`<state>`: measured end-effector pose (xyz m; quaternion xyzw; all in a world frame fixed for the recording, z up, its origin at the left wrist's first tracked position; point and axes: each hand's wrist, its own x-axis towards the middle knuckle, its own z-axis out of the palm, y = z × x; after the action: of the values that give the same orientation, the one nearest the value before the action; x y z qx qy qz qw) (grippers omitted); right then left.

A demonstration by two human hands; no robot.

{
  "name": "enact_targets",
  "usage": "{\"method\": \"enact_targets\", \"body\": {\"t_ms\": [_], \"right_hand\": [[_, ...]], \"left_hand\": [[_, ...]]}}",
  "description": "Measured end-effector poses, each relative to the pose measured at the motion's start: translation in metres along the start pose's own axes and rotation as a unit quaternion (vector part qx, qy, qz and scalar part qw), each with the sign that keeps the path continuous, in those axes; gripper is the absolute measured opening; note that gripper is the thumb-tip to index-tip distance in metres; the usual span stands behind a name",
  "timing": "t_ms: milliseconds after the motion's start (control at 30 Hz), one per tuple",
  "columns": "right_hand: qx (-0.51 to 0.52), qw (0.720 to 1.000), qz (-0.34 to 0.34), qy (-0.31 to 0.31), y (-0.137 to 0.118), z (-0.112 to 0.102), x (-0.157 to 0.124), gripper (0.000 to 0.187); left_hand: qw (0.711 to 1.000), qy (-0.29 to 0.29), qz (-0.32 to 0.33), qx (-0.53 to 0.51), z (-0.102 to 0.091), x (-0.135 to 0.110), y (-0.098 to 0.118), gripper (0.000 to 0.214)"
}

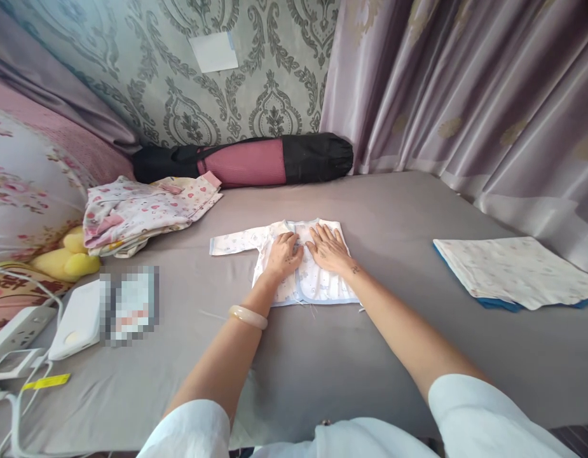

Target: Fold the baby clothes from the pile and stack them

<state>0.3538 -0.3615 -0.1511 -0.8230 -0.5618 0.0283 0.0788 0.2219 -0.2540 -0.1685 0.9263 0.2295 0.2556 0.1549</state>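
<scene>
A small white baby shirt with a pale print and light blue edging lies front up on the grey sheet. One sleeve stretches out to the left; no sleeve shows on the right side. My left hand rests on the shirt's left chest, fingers slightly bent and pressing on the cloth. Flat on the right chest lies my right hand, with its fingers spread. Thin white ties trail from the bottom hem.
Folded printed clothes are piled at the left. A white cloth with blue beneath lies at the right. Along the wall stretches a rolled pink mat in a black bag. A power strip, white box and cables occupy the left edge.
</scene>
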Motion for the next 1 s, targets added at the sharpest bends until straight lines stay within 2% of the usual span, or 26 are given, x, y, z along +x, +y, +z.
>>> {"method": "enact_targets", "body": {"t_ms": [133,267,333,433,533,833,1000], "right_hand": [[-0.004,1.000,0.000,-0.010,0.001,-0.004,0.001,0.064],[0.015,0.999,0.006,-0.051,0.007,-0.011,0.005,0.066],[0.010,0.999,0.021,-0.036,0.012,-0.012,0.006,0.067],[-0.023,0.998,0.061,0.005,0.021,-0.010,0.006,0.068],[-0.034,0.996,0.083,0.002,0.026,-0.004,0.006,0.069],[-0.013,0.997,0.078,-0.004,0.031,-0.003,0.005,0.069],[-0.012,0.995,0.100,0.004,0.035,-0.002,0.003,0.069]], "left_hand": [[1.000,0.005,-0.009,0.018,0.001,-0.001,0.001,0.029],[0.999,0.006,0.003,0.053,0.000,-0.003,0.004,0.034],[0.997,-0.010,0.011,0.072,0.000,-0.004,0.007,0.041],[0.994,-0.063,0.014,0.093,0.000,-0.004,0.011,0.050],[0.989,-0.105,0.004,0.101,0.000,-0.003,0.014,0.054],[0.986,-0.121,-0.016,0.111,-0.004,-0.002,0.019,0.056],[0.983,-0.133,-0.024,0.123,-0.003,-0.002,0.018,0.060]]}}
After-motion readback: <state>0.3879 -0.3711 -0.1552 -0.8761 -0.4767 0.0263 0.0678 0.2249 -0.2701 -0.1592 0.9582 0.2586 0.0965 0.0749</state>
